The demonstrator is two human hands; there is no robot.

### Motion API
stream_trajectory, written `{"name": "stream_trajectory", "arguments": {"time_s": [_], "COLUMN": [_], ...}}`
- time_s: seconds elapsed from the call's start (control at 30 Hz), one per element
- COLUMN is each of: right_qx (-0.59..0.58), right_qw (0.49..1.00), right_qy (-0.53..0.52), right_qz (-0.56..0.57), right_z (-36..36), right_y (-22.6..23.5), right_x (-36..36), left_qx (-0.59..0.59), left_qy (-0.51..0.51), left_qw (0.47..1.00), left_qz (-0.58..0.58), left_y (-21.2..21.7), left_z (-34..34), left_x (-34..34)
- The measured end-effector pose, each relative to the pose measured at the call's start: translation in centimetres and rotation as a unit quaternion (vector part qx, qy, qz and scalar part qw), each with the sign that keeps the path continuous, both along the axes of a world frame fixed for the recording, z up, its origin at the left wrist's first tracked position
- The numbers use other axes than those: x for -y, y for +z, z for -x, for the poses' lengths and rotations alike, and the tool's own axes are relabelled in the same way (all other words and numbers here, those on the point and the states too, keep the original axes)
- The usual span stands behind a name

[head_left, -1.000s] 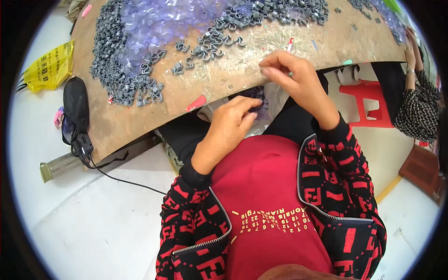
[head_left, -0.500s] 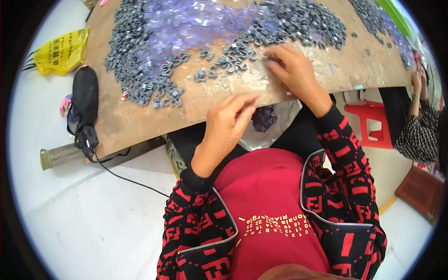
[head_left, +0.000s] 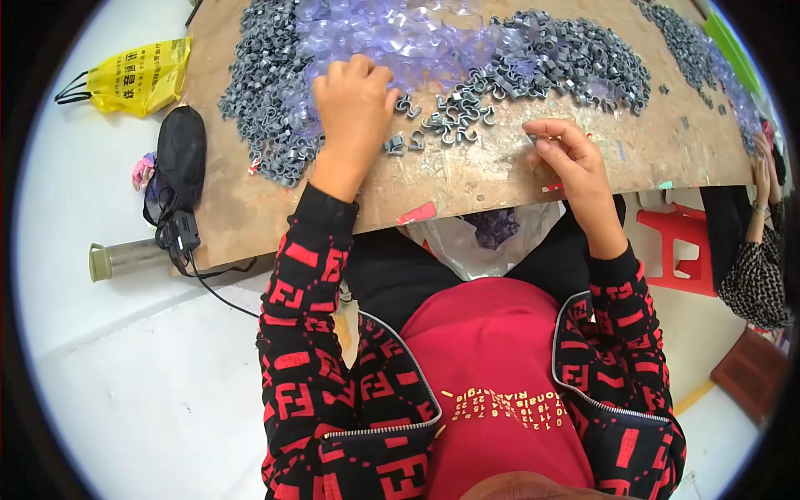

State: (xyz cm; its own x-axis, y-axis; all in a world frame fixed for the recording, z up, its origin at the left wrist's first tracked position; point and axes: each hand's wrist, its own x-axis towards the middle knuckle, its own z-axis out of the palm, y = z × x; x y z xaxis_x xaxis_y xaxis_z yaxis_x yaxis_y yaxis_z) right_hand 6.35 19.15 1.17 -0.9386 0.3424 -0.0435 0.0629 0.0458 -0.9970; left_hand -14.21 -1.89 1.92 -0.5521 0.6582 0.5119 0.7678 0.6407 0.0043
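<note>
My left hand (head_left: pixel 354 108) reaches over the near edge of a heap of clear purple suction cups (head_left: pixel 433 46). Its fingers bend downward and hide their own tips, so whether they grip a cup does not show. Near the table's front edge, my right hand (head_left: pixel 575 162) pinches a small grey plastic clip (head_left: pixel 531 137) between thumb and forefinger. Between the two hands, a loose cluster of similar grey clips (head_left: pixel 458 112) lies on the wooden table (head_left: pixel 500 171). Larger piles of grey clips (head_left: pixel 267 83) border the cups on both sides.
Below the table edge, a clear plastic bag (head_left: pixel 475 258) with dark purple pieces rests at my lap. A black pouch (head_left: pixel 181 154) and a yellow bag (head_left: pixel 137 79) are at the left. To the right stands a red stool (head_left: pixel 683 250), beside another person's patterned sleeve (head_left: pixel 754 279).
My left hand has moved from the table's front edge up and left to the suction cups. My right hand has drawn back from the clips toward the front edge. The whole view has shifted slightly.
</note>
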Motion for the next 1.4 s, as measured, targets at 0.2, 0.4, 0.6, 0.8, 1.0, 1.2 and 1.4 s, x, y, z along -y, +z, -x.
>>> {"name": "stream_trajectory", "arguments": {"time_s": [0.2, 0.4, 0.6, 0.8, 1.0, 1.2, 1.4], "right_qx": [0.021, -0.005, -0.007, -0.002, -0.044, -0.049, -0.067], "right_qw": [0.980, 0.992, 0.994, 0.994, 0.997, 0.994, 0.970], "right_qy": [-0.020, 0.007, 0.012, 0.029, 0.016, 0.015, 0.031], "right_qz": [0.196, 0.129, 0.112, 0.102, 0.062, -0.098, -0.232], "right_z": [-0.2, 0.1, 0.0, -0.4, -0.6, -0.5, -0.8], "right_y": [0.5, 0.2, 0.1, -0.4, -1.5, -0.9, -1.3], "right_x": [-0.3, -0.2, 0.7, 0.7, 1.4, 2.2, 2.2], "left_qx": [-0.019, 0.112, 0.194, 0.297, 0.470, 0.639, 0.645], "left_qy": [0.001, -0.039, -0.051, -0.065, -0.116, -0.176, -0.144], "left_qw": [0.995, 0.978, 0.961, 0.914, 0.823, 0.651, 0.661], "left_qz": [-0.098, -0.174, -0.192, -0.267, -0.297, -0.370, -0.355], "left_y": [-1.2, -0.6, -0.5, -0.3, 0.8, 0.5, -0.8], "left_z": [0.3, -1.0, -3.0, -4.4, -6.3, -10.1, -12.6], "left_x": [0.1, 0.0, 0.1, -0.6, -0.4, -1.5, -1.8]}}
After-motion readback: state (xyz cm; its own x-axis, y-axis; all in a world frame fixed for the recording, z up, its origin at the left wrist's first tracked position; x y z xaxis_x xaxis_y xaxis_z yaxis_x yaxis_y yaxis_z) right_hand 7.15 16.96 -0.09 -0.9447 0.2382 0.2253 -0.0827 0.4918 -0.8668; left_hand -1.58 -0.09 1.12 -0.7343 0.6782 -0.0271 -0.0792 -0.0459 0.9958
